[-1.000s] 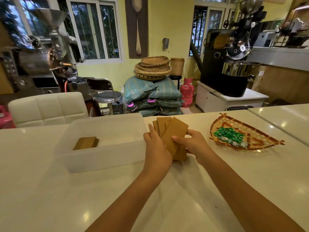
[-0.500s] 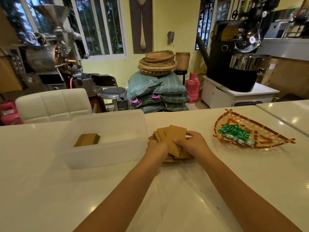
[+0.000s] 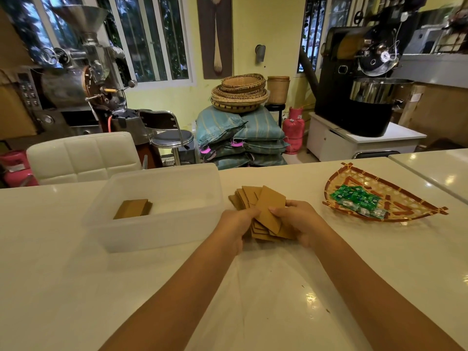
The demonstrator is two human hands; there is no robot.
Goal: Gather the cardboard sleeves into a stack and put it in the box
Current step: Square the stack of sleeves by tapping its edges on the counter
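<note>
Lowered since earlier, both hands' fingers (image 3: 277, 211) grip the fanned cardboard sleeves (image 3: 268, 211) on the counter (image 3: 278, 287).

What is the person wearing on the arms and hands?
Nothing that shows. Both forearms are bare up to the picture's lower edge, with no sleeves in view. The left hand and right hand carry no gloves, and no watch, bracelet or ring is visible.

Left hand (image 3: 234, 224) and right hand (image 3: 301, 221) clasp fanned cardboard sleeves (image 3: 266, 211) beside box (image 3: 162, 234).

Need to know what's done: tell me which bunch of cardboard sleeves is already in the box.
The small neat stack inside the plastic box; the fanned bunch is between both hands on the counter.
</note>
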